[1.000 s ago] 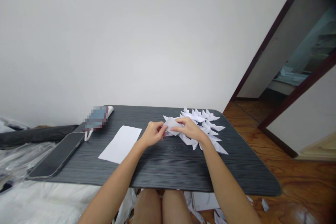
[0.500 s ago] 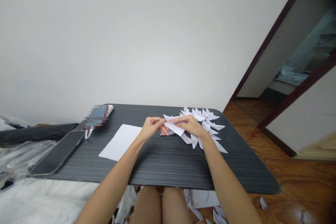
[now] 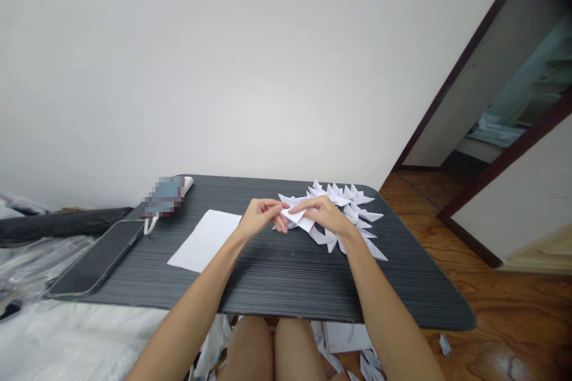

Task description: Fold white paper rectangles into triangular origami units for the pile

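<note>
A small folded piece of white paper (image 3: 304, 222) is held between my two hands above the dark table (image 3: 286, 286). My left hand (image 3: 263, 217) pinches its left end between thumb and fingers. On the other side, my right hand (image 3: 322, 213) grips the upper right part, its fingers pressed on the fold. Behind and to the right of my hands lies a spread of several pointed folded white paper pieces (image 3: 357, 212), partly hidden by my right hand. A flat white sheet (image 3: 206, 241) rests on the table left of my left forearm.
A black phone (image 3: 96, 259) lies at the table's left edge, with a blurred item (image 3: 164, 197) and a white loop behind it. A pale wall (image 3: 268, 71) stands behind the table. Paper scraps (image 3: 370, 364) are on the floor below, and white fabric (image 3: 75, 339) is at lower left.
The paper between my hands now shows a changed fold, with a flap lying across it. My right fingers have shifted slightly left toward my left fingertips.
</note>
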Motion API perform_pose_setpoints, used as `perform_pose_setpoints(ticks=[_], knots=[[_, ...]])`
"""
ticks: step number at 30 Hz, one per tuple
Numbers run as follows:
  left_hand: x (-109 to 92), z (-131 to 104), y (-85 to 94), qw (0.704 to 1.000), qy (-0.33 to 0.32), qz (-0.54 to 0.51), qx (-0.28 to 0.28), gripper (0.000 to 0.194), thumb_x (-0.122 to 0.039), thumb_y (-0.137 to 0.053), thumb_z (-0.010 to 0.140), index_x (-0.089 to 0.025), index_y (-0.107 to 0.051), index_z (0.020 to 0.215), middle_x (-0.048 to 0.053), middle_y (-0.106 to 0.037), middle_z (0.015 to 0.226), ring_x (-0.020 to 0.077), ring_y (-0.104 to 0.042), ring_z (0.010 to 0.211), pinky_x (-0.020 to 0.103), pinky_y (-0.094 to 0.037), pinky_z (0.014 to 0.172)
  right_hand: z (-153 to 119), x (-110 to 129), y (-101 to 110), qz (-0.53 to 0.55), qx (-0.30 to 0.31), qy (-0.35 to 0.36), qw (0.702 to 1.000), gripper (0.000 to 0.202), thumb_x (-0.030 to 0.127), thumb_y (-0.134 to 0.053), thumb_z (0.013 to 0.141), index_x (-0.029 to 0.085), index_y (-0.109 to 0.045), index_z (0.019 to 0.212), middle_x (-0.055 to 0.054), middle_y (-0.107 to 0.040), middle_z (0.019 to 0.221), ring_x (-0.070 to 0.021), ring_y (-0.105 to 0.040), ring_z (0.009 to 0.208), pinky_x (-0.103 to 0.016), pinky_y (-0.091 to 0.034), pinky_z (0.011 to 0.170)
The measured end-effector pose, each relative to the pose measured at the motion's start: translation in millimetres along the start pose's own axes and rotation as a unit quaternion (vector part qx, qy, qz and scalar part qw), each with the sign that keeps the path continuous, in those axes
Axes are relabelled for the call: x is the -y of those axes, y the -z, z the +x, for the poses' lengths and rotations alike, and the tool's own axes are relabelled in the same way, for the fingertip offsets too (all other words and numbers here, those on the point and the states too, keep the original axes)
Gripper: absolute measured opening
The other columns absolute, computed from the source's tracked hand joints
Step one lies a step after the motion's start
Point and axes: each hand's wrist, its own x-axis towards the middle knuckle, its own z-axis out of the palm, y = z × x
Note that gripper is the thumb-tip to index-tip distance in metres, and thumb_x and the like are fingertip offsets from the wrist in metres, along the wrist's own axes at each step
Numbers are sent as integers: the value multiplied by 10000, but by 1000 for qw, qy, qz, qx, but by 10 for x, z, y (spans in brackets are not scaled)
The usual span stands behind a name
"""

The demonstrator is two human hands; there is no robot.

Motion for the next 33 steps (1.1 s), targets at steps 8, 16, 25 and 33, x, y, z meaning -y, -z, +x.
perform_pose_setpoints(ticks=[8, 16, 25, 33], knots=[[88, -14, -27, 991, -70, 106, -51, 280, -342, -560, 715, -81, -599, 810, 33, -615, 548, 144, -589, 458, 240, -474, 458, -36, 46, 50, 2, 16, 32, 999, 354, 221, -503, 734, 161, -568, 1076, -64, -640, 961, -167, -580, 840, -294, -431, 753], [84, -53, -64, 934, -173, 302, -83, 238, -309, -469, 779, -143, -631, 833, 40, -637, 597, 142, -600, 531, 244, -481, 573, 29, -8, -64, -51, -66, 26, 996, 201, 273, -580, 685, 169, -676, 828, -59, -673, 836, -205, -597, 827, -335, -421, 795], [170, -20, -5, 903, -187, 375, -92, 237, -275, -406, 811, -158, -611, 831, 30, -609, 592, 126, -576, 529, 240, -450, 591, 77, -137, -73, 18, -40, -11, 999, 204, 278, -564, 690, 151, -679, 801, -52, -673, 785, -187, -595, 776, -299, -428, 727], [100, 20, 7, 988, -117, 89, -54, 324, -365, -404, 810, -94, -517, 946, 27, -590, 543, 126, -563, 445, 216, -420, 424, 86, -122, -109, 114, -60, -73, 989, 233, 310, -568, 677, 116, -655, 772, -32, -631, 636, -117, -531, 546, -234, -400, 524]])
